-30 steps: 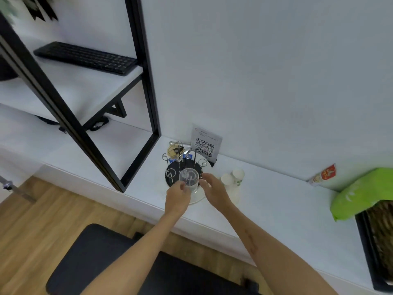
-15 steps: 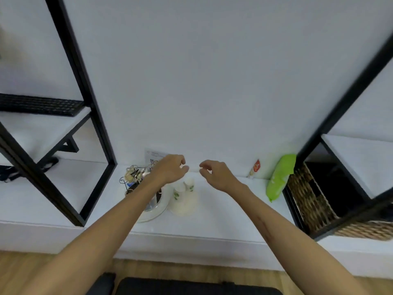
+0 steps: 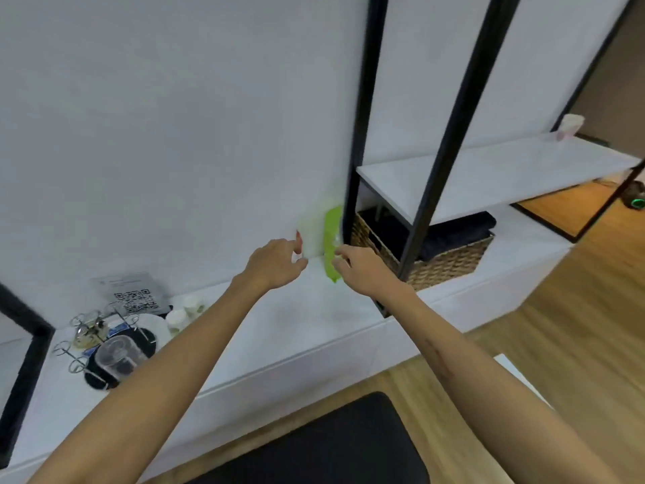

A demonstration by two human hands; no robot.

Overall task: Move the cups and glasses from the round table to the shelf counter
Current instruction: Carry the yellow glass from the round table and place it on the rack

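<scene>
Left hand [image 3: 275, 262] and right hand [image 3: 359, 270] raised above white counter [image 3: 314, 309], fingers loosely curled, holding nothing. Clear glass [image 3: 117, 358] upright on black wire rack [image 3: 101, 344].

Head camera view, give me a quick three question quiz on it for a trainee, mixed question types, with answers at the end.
1. True or false: the clear glass sits on the cup rack on the white counter.
2. Which lies closest to the wicker basket? A the QR code sign, B the green packet, C the small white cups.
3. What does the left hand hold, and what does the right hand hold?

Key: 1 true. 2 B. 3 nothing; both hang over the counter, fingers loosely curled.
</scene>
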